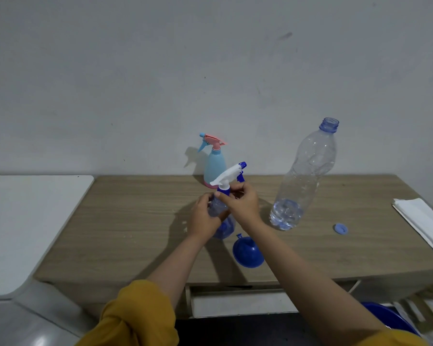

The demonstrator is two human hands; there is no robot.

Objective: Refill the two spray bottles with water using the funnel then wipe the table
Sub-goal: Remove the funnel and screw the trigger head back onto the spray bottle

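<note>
Our left hand (203,218) covers much of the clear spray bottle (223,227), so we cannot read its water level. Our right forearm crosses the blue funnel (246,251), hiding its right side. The white folded cloth (425,226) at the surface's right edge is cut off by the frame, as is a blue basin (390,318) below.

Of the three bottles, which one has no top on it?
The large clear water bottle on the right: its neck is open. Both spray bottles, light blue and dark blue, carry trigger heads.
</note>
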